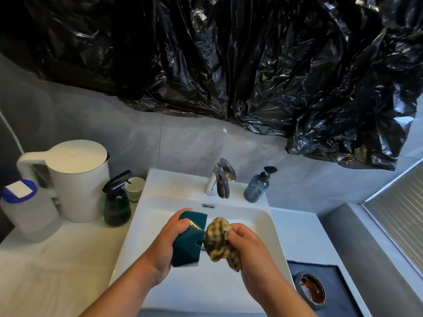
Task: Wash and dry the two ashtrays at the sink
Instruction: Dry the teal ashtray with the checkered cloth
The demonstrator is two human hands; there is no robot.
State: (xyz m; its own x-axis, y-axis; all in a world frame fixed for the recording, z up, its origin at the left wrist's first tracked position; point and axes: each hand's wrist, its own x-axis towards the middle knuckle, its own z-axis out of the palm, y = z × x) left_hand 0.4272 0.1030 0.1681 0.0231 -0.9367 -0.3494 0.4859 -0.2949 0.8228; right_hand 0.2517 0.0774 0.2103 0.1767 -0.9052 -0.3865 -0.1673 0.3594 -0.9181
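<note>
Over the white sink basin [258, 216], my left hand [163, 245] grips a dark teal angular ashtray [190, 241], held tilted on its side. My right hand [247, 245] holds a bunched checked cloth [217, 239] pressed against the ashtray's right edge. A second ashtray [311, 290], round with a glossy brown inside, lies on a dark mat [338, 277] on the counter at the lower right. The chrome tap [220, 179] stands behind the basin; no water is seen running.
Left counter: a white kettle [75, 179], a dark green spray bottle [116, 202], a small cup [135, 188] and a clear container with a blue lid [25, 207]. A blue soap pump bottle [257, 186] stands right of the tap. Black plastic sheeting [229, 53] hangs above.
</note>
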